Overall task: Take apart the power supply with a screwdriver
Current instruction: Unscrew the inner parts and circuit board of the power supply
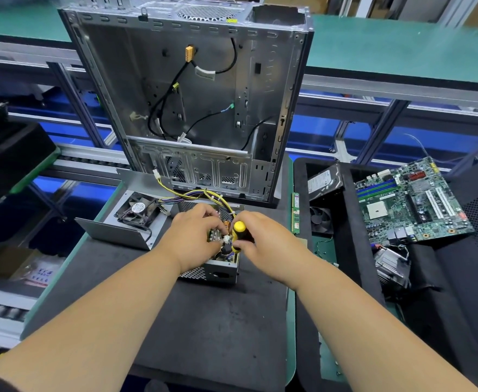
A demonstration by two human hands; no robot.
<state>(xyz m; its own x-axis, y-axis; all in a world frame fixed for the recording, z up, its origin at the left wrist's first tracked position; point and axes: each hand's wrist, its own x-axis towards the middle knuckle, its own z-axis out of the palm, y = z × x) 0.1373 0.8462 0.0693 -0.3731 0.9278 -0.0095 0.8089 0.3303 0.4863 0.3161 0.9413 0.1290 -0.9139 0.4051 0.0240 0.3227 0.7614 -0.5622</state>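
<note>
Lying on a dark mat (209, 321) over a green bench, the opened power supply (218, 271) sits before an empty computer case (192, 103). Its lid with fan (137, 215) rests just left. The right hand (263, 244) grasps a yellow-black screwdriver (239, 230); the left hand (195, 239) curls into the unit, grip hidden. A motherboard (413, 202) lies right. The screwdriver tip is concealed.

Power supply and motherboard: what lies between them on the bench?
In the head view, between the power supply and the motherboard lie a green RAM stick, a black fan and a hard drive.
</note>
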